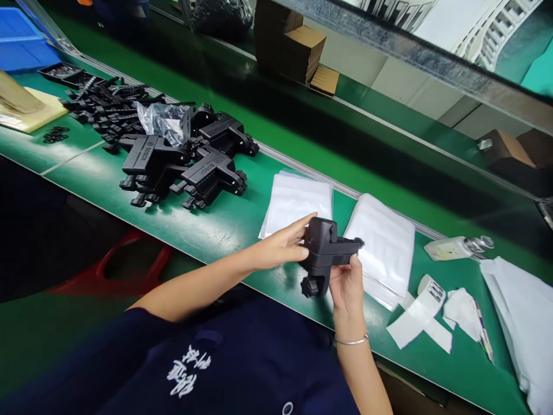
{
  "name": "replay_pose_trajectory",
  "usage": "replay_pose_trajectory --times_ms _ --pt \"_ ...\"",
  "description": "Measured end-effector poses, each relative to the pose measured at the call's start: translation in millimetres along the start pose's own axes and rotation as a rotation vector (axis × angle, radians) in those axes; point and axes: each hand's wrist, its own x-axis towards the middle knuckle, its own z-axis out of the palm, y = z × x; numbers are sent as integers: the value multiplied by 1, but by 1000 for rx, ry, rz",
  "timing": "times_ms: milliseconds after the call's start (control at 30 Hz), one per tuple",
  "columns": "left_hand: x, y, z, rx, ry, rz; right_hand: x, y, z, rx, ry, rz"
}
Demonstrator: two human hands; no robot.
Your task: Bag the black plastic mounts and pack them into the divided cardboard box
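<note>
A black plastic part [325, 253] with a knob at its bottom is held above the green bench's [216, 222] near edge. My left hand [283, 246] rests against its left side, fingers stretched along it. My right hand [348, 280] grips it from below and right, fingers curled on its arm. Two stacks of white bags [298, 202] [384, 245] lie just behind the part.
A pile of similar black parts [190, 161] with a clear plastic bag [162, 121] lies to the left. A label roll [432, 291], paper strips [417, 323], a small bottle [453, 248] and white sheets [518, 311] sit right. Cardboard boxes [298, 49] stand behind.
</note>
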Motion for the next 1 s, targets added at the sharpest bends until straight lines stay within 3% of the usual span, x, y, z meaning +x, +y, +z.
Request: replay_pose_trajectory --times_ms 100,200,333,433,533,633,733,833,1000 --pt "0 10 2 211 -98 -38 2 12 -5 16 -14 100" --pt "7 13 5 365 -17 -57 -3 23 -7 -87 -73 132" --pt "22 16 7 326 99 -96 -9 32 -7 -202 -27 67" --pt "25 22 5 329 100 -110 -10 33 -9 -206 -54 64" --pt "15 27 0 396 -36 -54 -11 26 -14 -101 -79 20" --pt "-2 28 -7 531 -221 73 -16 11 -22 -48 -63 -151" --pt "-16 24 -13 562 -272 147 -21 -4 -25 -105 -162 -232" --pt "-18 17 -15 349 -193 63 -20 -16 -25 -147 -214 -229" --pt "-12 -9 -12 -337 59 -219 -13 -28 -19 -288 -195 -152"
